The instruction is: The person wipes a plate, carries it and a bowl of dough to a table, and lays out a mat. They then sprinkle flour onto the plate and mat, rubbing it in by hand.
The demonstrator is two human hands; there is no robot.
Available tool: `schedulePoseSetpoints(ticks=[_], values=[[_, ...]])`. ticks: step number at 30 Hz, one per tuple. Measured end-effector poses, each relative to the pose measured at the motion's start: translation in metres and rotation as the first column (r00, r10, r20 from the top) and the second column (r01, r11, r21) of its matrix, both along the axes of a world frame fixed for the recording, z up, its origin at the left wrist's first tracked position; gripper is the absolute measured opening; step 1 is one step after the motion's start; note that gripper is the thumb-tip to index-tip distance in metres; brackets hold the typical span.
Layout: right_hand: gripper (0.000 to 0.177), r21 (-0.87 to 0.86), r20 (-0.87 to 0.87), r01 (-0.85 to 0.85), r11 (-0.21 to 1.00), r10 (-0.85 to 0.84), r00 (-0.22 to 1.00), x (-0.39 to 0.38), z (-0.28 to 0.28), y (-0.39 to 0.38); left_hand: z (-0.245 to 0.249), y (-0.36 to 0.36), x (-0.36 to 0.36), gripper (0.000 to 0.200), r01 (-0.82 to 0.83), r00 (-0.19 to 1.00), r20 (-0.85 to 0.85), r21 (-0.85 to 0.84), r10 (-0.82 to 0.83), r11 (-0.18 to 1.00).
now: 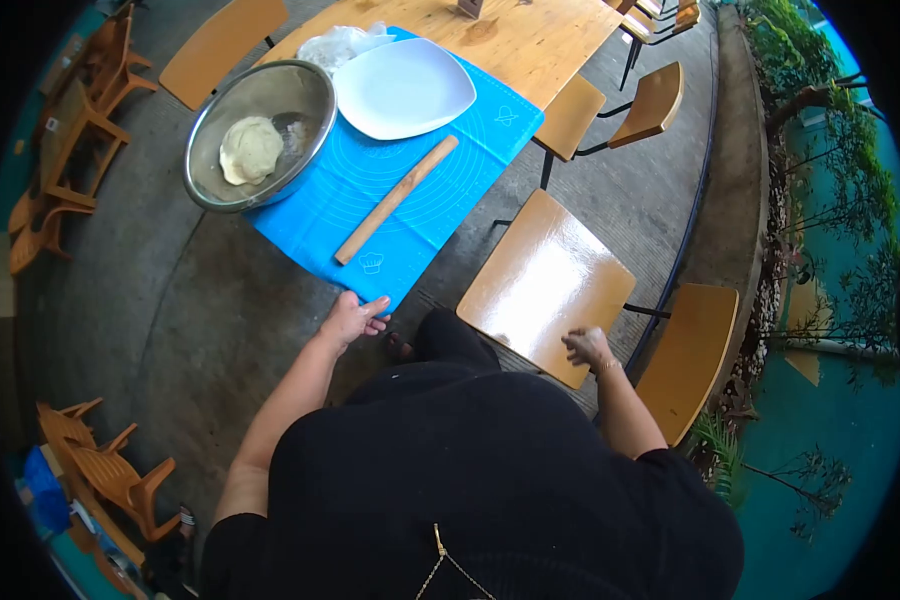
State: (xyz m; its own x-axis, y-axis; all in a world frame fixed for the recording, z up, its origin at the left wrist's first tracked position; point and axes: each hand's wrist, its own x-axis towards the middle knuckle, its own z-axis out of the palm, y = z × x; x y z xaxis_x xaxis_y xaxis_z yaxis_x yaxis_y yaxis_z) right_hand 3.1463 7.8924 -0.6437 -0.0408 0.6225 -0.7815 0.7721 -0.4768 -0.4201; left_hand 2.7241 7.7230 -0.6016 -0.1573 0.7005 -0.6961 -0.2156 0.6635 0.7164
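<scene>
My left hand [351, 318] is closed at the near corner of the blue baking mat [300, 240], its thumb along the edge and its fingers curled under. My right hand [587, 347] hangs over a wooden chair seat [542, 285], fingers loosely bent and apart, with pale smears on them and nothing visible in them. On the mat lie a wooden rolling pin [397, 200] and a white square plate [405, 88]. A ball of dough [251, 150] rests inside a large metal bowl [196, 160] at the mat's left side.
A clear plastic bag [342, 45] sits behind the plate on the wooden table [530, 40]. Chairs stand close on the right, one with its backrest [688, 360] beside my right arm. Plants [845, 170] line a raised kerb. Orange chairs [120, 470] stand at lower left.
</scene>
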Motion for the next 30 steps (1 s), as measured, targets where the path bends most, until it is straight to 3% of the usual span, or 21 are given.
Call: schedulePoseSetpoints(ticks=[4, 10, 13, 20, 22, 24, 25, 28, 30], values=[[0.037, 0.205, 0.062, -0.310, 0.928, 0.304, 0.951, -0.070, 0.034, 0.060, -0.004, -0.001, 0.001, 0.036, -0.019, 1.000, 0.003, 0.029, 0.019, 0.999], [0.040, 0.470, 0.249, -0.530, 0.706, 0.470, 0.847, -0.113, 0.076, 0.089, -0.005, -0.001, 0.000, 0.040, 0.004, 1.000, -0.016, 0.030, -0.004, 1.000], [0.039, 0.374, 0.304, -0.556, 0.742, 0.468, 0.830, -0.124, 0.103, 0.084, -0.004, 0.000, 0.003, 0.038, -0.029, 0.999, -0.040, 0.036, 0.031, 0.999], [0.041, 0.276, 0.396, -0.644, 0.713, 0.527, 0.752, -0.101, 0.112, 0.096, 0.000, 0.000, 0.004, 0.037, -0.082, 0.995, -0.062, 0.034, 0.084, 0.996], [0.039, 0.296, 0.400, -0.645, 0.705, 0.522, 0.753, -0.106, 0.110, 0.105, 0.002, 0.001, 0.003, 0.037, -0.053, 0.996, -0.064, 0.032, 0.055, 0.998], [0.038, 0.262, 0.318, -0.521, 0.812, 0.437, 0.841, -0.123, 0.119, 0.115, 0.005, 0.000, 0.002, 0.036, -0.057, 0.996, -0.074, 0.037, 0.059, 0.998], [0.038, 0.265, 0.316, -0.533, 0.804, 0.450, 0.835, -0.129, 0.114, 0.126, 0.005, 0.000, 0.002, 0.034, -0.050, 0.995, -0.081, 0.040, 0.053, 0.998], [0.035, 0.438, 0.287, -0.572, 0.694, 0.494, 0.820, -0.153, 0.102, 0.162, -0.003, 0.000, -0.001, 0.033, -0.048, 0.998, -0.037, 0.105, 0.053, 0.993], [0.033, 0.673, 0.334, -0.594, 0.441, 0.536, 0.776, -0.179, 0.106, 0.183, -0.004, 0.001, -0.006, 0.037, 0.054, 0.991, -0.122, 0.025, -0.050, 0.998]])
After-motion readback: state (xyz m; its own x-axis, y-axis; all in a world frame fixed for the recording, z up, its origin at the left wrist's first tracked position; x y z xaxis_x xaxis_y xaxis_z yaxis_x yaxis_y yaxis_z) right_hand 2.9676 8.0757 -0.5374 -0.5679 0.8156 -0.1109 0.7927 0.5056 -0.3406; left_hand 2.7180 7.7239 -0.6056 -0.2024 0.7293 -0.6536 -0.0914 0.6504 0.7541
